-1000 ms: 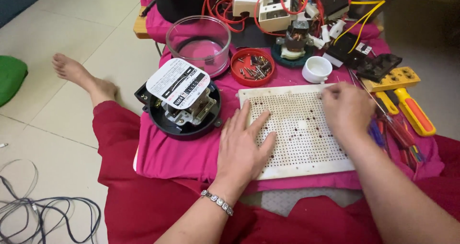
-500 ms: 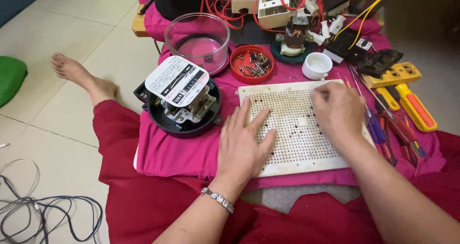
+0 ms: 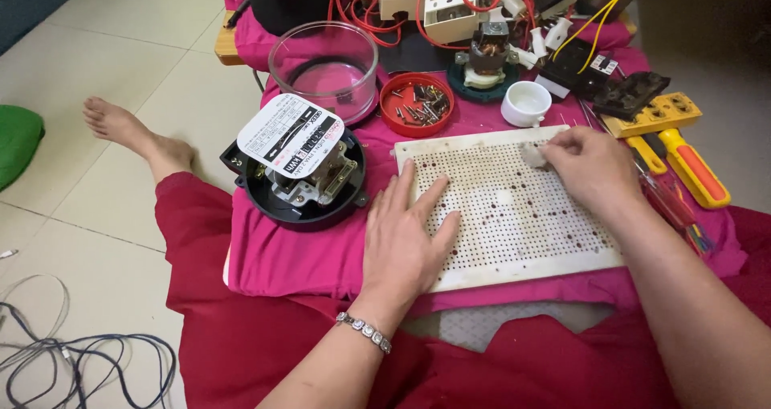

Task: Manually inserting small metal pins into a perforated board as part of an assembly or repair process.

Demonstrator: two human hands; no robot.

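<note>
The left hand [image 3: 405, 236] lies flat, fingers spread wide, pressing on the near-left part of a white rectangular perforated plastic board [image 3: 514, 208] that rests on a magenta cloth [image 3: 297, 252]. The right hand [image 3: 590, 168] is curled at the board's far right corner, its fingertips pinched on a small white wad [image 3: 532, 155], perhaps cloth or tissue, held against the holed surface.

Just left of the left hand sits an opened round black electricity meter [image 3: 299, 172] with its white dial plate tilted up. Beyond the fingers stand a red round lid of screws [image 3: 416, 104] and a small white cup [image 3: 526, 104]; right of the right hand lie yellow and orange-handled tools [image 3: 683, 156].

The board overhangs the cloth's near edge, so if the flat palm eases off, rubbing could likely skid it. A wide stroke might knock the cup or scatter the screws.
</note>
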